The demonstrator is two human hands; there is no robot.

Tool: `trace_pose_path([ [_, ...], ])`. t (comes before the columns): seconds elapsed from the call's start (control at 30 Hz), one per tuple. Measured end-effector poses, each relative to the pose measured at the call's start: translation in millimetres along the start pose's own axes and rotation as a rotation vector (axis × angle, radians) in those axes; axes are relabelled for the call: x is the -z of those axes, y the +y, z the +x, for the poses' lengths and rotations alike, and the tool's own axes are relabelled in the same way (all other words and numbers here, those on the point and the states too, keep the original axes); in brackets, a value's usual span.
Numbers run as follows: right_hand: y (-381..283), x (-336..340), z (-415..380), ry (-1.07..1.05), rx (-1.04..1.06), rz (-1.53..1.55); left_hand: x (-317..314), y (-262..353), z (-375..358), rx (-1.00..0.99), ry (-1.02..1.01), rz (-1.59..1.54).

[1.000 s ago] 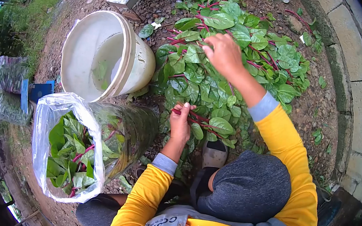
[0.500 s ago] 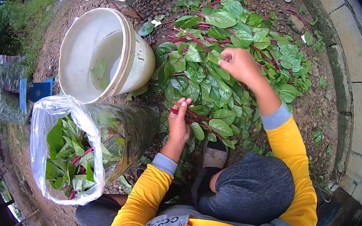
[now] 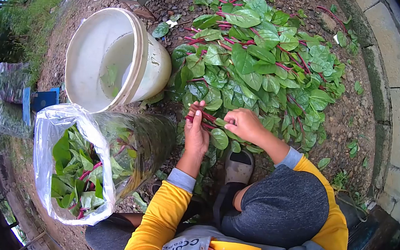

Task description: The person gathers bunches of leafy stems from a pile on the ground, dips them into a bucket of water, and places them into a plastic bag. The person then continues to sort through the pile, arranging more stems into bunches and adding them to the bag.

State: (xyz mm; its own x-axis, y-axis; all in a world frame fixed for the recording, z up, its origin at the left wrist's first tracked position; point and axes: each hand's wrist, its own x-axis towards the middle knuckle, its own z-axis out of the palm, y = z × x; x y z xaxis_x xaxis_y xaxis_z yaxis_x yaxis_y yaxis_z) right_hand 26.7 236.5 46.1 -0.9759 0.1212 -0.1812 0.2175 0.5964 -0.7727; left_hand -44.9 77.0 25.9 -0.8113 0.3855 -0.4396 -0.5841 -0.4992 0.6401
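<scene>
A small bunch of red-stemmed Malabar spinach (image 3: 208,121) is in my left hand (image 3: 196,140), whose fingers and thumb close round the cut stem ends. My right hand (image 3: 248,126) is closed in a pinch on the same bunch, just right of the left hand, at a stem or leaf base; its fingertips are partly hidden. Leaves of the bunch hang below and between the hands. Beyond them a broad heap of Malabar spinach (image 3: 266,73) lies on the ground, its red stems mostly pointing left.
A white bucket (image 3: 155,64) with a little water and a leaf inside leans toward me at left. Below it lies a clear plastic bag (image 3: 106,198) of greens, mouth open. A filled bag (image 3: 5,101) is farther left. Concrete blocks (image 3: 395,104) edge the right.
My right hand has come down and left from over the heap to the bunch in my left hand. The left hand has shifted slightly, still holding the stems.
</scene>
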Motion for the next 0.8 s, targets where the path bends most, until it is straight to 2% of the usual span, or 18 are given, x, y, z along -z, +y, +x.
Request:
trace_pose_path([
  [0.1,-7,1,3,-0.123,0.045,-0.058,9,-7,5,-0.018,-0.018,0.065],
  [0.2,-29,42,20,-0.147,0.056,0.045,14,-6,6,0.022,-0.039,0.02],
  [0.27,-34,82,47,0.076,0.191,-0.074,16,-7,4,0.022,-0.026,0.02],
  [0.33,-22,113,81,0.362,0.197,-0.13,16,-7,2,0.025,-0.027,0.023],
  [0.4,-5,135,114,0.406,0.069,-0.256,14,-5,-3,0.034,-0.037,0.027],
  [0.5,19,130,147,0.249,0.053,-0.383,16,-6,-4,0.033,-0.093,0.094],
  [0.6,21,116,155,0.153,0.102,-0.38,18,-6,-7,0.064,-0.085,0.139],
  [0.8,-9,113,122,0.214,0.168,-0.424,17,-4,-5,0.067,0.006,0.144],
])
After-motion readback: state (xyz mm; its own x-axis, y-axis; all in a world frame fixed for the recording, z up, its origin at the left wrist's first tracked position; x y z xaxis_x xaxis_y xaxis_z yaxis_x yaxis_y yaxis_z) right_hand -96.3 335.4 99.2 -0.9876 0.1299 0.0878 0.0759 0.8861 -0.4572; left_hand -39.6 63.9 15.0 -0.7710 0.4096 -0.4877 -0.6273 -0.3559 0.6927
